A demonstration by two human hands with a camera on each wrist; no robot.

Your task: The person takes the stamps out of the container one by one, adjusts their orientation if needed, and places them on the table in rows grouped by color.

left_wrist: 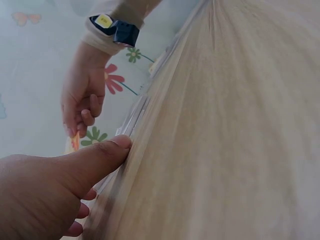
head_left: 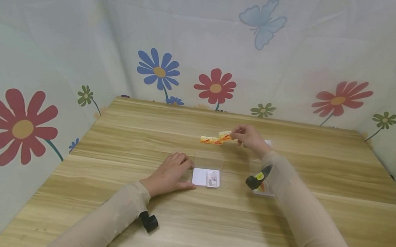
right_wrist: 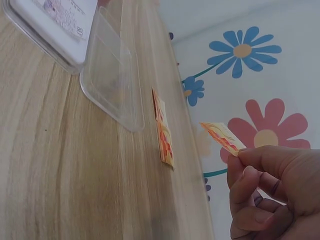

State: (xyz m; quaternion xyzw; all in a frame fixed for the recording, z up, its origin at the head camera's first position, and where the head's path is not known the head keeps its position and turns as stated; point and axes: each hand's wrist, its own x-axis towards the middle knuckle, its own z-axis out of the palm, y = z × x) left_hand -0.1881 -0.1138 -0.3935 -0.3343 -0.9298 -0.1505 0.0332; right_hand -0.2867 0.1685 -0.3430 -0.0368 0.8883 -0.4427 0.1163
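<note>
The right hand has a narrow grip: thumb and fingertip pinch an orange-and-yellow card by one end. The right wrist view shows this card tilted and raised clear of the wooden surface. Two similar orange cards lie end to end on the surface, to the left of the right hand and apart from the held card.

The left hand has a wide grip, thumb and fingers spread along the left side of an open box; the thumb is at its near left corner. The box has a white interior, with a pale printed card at its right side. Its clear lid lies at the far side.

A second box, partly hidden by the right forearm, stands to the right; something orange shows inside. Black devices are worn at both wrists. A flower-printed sheet hangs behind the surface.
</note>
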